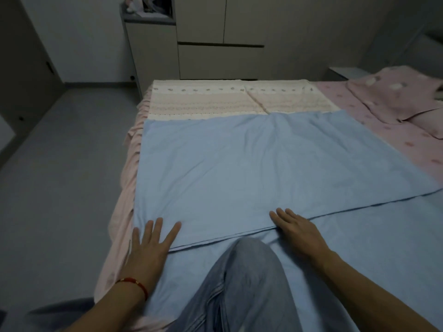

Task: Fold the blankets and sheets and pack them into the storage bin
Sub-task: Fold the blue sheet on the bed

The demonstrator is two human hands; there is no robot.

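Folding's barely begun, I'd say: the light blue cotton sheet (263, 164) lies doubled once on the bed, left hand (149, 245) and right hand (298, 232) both flat and released, pressing its near edge. Cream patterned blanket (227, 99) waits beyond, unfolded. No storage bin visible. My denim knee (244, 279) crowds the sheet.

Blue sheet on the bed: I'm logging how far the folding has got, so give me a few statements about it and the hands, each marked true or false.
1. Both hands lie flat on the blue sheet, left hand and right hand. True.
2. The blue sheet is bunched in a heap. False: it is spread flat, one layer folded over another.
3. A cream patterned blanket lies beyond it. True.
4. The right wrist wears a red bracelet. False: the left wrist does.
5. A storage bin stands on the bed. False: none is in view.
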